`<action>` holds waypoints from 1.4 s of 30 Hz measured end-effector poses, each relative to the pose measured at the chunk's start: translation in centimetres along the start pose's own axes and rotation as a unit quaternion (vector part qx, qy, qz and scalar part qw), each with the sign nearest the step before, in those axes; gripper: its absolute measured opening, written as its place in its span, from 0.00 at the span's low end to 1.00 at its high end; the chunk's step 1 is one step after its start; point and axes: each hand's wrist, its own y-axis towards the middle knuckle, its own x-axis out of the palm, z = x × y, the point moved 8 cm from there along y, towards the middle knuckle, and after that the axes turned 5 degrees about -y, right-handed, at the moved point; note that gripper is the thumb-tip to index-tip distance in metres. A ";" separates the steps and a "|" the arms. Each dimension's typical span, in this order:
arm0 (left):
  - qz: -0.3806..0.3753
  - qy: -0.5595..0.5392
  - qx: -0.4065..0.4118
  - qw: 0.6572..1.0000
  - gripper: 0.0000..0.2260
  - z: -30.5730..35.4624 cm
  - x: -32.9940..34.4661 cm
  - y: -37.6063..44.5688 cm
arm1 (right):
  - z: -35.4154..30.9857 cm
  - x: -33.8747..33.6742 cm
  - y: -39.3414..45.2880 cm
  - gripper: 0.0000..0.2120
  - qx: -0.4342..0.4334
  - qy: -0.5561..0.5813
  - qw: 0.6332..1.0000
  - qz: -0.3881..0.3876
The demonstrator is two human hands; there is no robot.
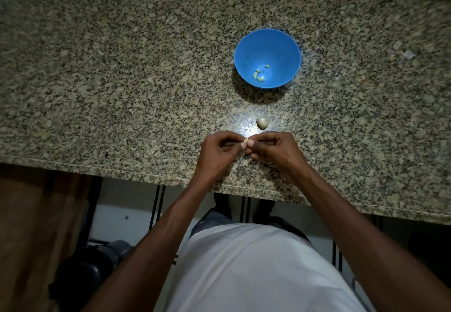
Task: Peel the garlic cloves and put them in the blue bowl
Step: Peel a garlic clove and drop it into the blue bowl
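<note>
two hands pinching one clove over the counter's near edge

one speckled granite counter (122, 79) spans the view from left to right. the person's white shirt (256, 270) fills the near centre, both bare forearms reaching forward over the counter's near edge. the blue bowl (246, 43) stands upright on the counter, far of the hands and slightly right; a few pale peeled cloves (258, 76) lie on its floor. the left hand (217, 151) and right hand (273, 149) meet fingertip to fingertip, fingers curled, both pinching a small garlic clove (246, 140) between them, just above the counter. whether skin remains on it cannot be told. a partial garlic bulb (262, 122) rests on the counter between bowl and hands, just far of the right hand and apart from it.
</note>
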 end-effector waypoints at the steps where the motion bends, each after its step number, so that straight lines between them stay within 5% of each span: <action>1: -0.006 -0.017 -0.011 1.000 0.06 -0.2 0.0 0.0 | 0.0 0.1 0.0 0.10 0.002 0.000 1.000 -0.001; 10: 0.000 -0.110 -0.044 0.993 0.07 -0.7 -0.1 -0.4 | 0.0 0.3 0.0 0.10 0.011 0.011 1.000 -0.012; 30: 0.001 -0.144 -0.097 0.985 0.11 -1.4 0.5 -0.3 | 0.4 0.5 0.0 0.09 -0.014 0.028 0.999 -0.011; 42: 0.022 -0.091 -0.075 0.993 0.04 -1.4 0.1 0.4 | -0.2 0.4 -0.2 0.11 -0.049 -0.049 0.997 0.032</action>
